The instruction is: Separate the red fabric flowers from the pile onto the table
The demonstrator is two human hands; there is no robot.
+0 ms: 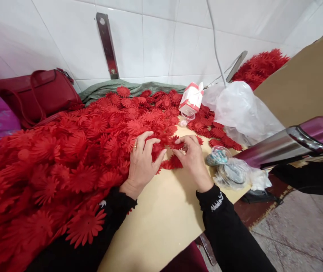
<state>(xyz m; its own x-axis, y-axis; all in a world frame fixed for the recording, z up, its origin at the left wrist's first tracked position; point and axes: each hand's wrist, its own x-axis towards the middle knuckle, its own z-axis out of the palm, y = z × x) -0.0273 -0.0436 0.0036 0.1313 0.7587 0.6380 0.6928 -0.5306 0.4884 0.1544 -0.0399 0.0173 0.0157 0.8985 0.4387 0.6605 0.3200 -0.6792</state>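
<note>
Black sleeves [226, 226] are seen nearest, over the bare tan worktop [161, 219]. The left hand [143, 162] is laid half-open, fingers loosely spread, on the edge of the red flower heap [73, 151], while a single flower [176, 142] is pinched in the fingertips of the right hand [192, 158] just beside it. Farther back, a pink-and-white box [191, 99] is set among the flowers.

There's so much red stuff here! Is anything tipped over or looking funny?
Yes. The little pink-and-white box sits tilted on the heap of red flowers, not flat. At the right, a shiny flask juts in sideways instead of standing up.
</note>
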